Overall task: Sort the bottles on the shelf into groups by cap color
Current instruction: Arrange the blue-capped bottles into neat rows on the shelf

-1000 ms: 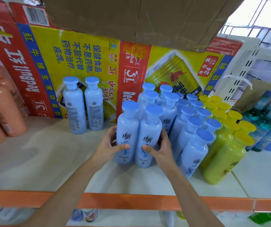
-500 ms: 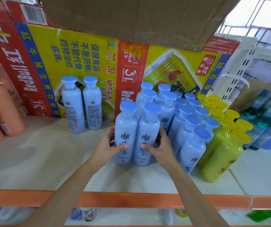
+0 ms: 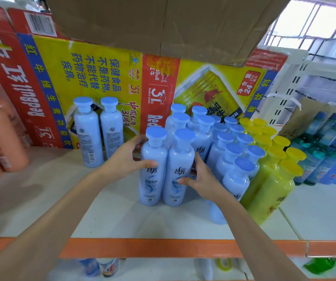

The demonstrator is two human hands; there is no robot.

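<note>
Blue-capped pale plastic bottles (image 3: 224, 142) stand massed beside yellow-capped yellow bottles (image 3: 270, 169) on the white shelf (image 3: 41, 199); left hand (image 3: 122, 163) and right hand (image 3: 201, 179) clasp the front pair (image 3: 167, 185), while two blue-capped stragglers (image 3: 98, 130) likely await joining

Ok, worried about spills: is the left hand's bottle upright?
Upright: the bottle stands base-down on the shelf, blue cap on top.

Bare forearms (image 3: 61, 211), left hand (image 3: 122, 165), right hand (image 3: 202, 178)
</note>
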